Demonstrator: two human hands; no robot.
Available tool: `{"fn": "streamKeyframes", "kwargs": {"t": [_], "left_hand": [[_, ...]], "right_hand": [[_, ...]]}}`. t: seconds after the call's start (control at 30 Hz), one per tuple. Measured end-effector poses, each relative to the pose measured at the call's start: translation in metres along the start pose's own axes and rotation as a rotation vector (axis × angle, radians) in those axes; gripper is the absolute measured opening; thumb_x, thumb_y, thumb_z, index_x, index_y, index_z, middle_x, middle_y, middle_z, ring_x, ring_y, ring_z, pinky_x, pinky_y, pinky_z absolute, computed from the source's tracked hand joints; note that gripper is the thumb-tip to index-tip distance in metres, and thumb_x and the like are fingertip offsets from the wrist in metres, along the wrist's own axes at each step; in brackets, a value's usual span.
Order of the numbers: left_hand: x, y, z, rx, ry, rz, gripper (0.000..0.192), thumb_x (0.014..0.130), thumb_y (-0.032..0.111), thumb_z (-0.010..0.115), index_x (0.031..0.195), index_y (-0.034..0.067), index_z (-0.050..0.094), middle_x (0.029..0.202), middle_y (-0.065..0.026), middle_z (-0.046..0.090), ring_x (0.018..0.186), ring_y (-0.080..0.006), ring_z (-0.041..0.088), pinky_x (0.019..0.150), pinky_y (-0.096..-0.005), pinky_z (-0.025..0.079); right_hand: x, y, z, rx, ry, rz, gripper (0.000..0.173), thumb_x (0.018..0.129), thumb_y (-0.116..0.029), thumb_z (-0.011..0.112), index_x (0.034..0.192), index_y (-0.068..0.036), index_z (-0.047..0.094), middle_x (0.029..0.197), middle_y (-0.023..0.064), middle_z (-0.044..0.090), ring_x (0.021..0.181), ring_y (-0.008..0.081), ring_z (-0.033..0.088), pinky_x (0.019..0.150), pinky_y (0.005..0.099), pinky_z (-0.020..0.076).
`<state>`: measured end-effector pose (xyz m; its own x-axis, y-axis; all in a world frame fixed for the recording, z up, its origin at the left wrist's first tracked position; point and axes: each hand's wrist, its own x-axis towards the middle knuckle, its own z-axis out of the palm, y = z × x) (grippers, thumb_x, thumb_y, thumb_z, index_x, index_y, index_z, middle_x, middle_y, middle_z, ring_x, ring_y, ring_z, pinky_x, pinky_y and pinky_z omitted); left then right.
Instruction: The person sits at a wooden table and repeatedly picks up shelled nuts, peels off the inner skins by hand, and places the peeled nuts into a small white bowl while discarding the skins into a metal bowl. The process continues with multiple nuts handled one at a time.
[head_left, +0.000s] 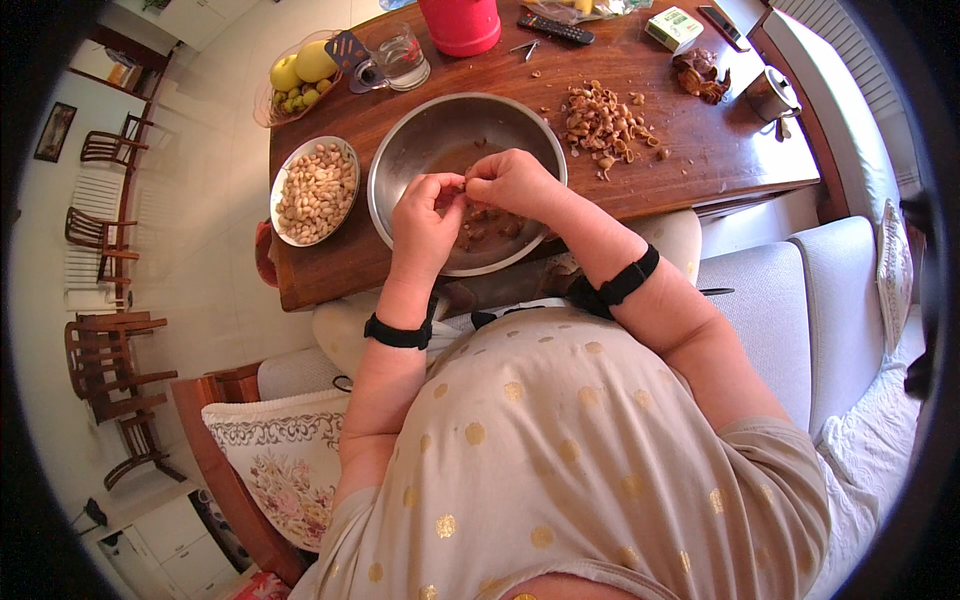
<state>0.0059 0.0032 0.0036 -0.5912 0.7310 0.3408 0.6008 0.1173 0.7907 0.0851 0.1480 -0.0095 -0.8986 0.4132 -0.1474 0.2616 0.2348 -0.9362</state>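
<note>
Over a wide stainless-steel basin (397, 142), my left hand (427, 217) and my right hand (517, 180) meet at the fingertips. Between them is a small brown piece, probably a peanut, mostly hidden by the fingers. Brownish liquid with several dark brown pieces (491, 229) lies in the bottom of the basin. Left of it stands a white oval dish (276, 217) heaped with pale shelled peanuts (319, 191). A loose pile of brown peanut shells (604, 124) lies on the wooden table (337, 274) to the right of the basin.
Behind the basin are a glass mug (401, 60), a red container (461, 26), a fruit basket (262, 105), a remote control (555, 28) and nail clippers (527, 49). Farther right stand a small box (673, 28), a phone (724, 28) and a lidded metal pot (772, 94).
</note>
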Motion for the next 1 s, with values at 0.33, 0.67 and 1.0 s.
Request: {"fn": "streamKeyframes", "kwargs": {"t": [0.33,0.67,1.0], "left_hand": [[0.0,-0.006,0.003,-0.088,-0.029,-0.045,0.016,0.081,-0.005,0.06,0.095,0.001,0.06,0.089,-0.0043,0.061,0.077,-0.0093,0.06,0.069,-0.0228,0.049],[0.001,-0.015,0.008,-0.159,-0.024,0.008,0.018,0.084,-0.005,0.058,0.099,0.003,0.055,0.09,-0.0022,0.059,0.08,-0.0079,0.058,0.072,-0.0218,0.048],[0.004,-0.022,0.001,-0.654,-0.024,-0.218,0.019,0.089,0.003,0.056,0.108,0.003,0.054,0.096,-0.0028,0.058,0.083,-0.0104,0.059,0.077,-0.0245,0.049]], "right_hand": [[0.002,-0.002,0.0,0.136,-0.053,0.142,0.02,0.077,-0.021,0.066,0.077,-0.002,0.07,0.063,0.0036,0.064,0.056,0.0081,0.058,0.053,0.0236,0.0473],[0.004,-0.006,-0.005,0.451,-0.099,0.274,0.021,0.081,-0.02,0.064,0.085,0.0,0.067,0.069,0.0063,0.063,0.057,0.0109,0.059,0.052,0.0214,0.0477],[0.003,-0.006,-0.007,0.464,-0.213,0.284,0.024,0.088,-0.022,0.052,0.089,-0.001,0.065,0.078,0.0032,0.062,0.066,0.0113,0.06,0.061,0.0235,0.0512]]}}
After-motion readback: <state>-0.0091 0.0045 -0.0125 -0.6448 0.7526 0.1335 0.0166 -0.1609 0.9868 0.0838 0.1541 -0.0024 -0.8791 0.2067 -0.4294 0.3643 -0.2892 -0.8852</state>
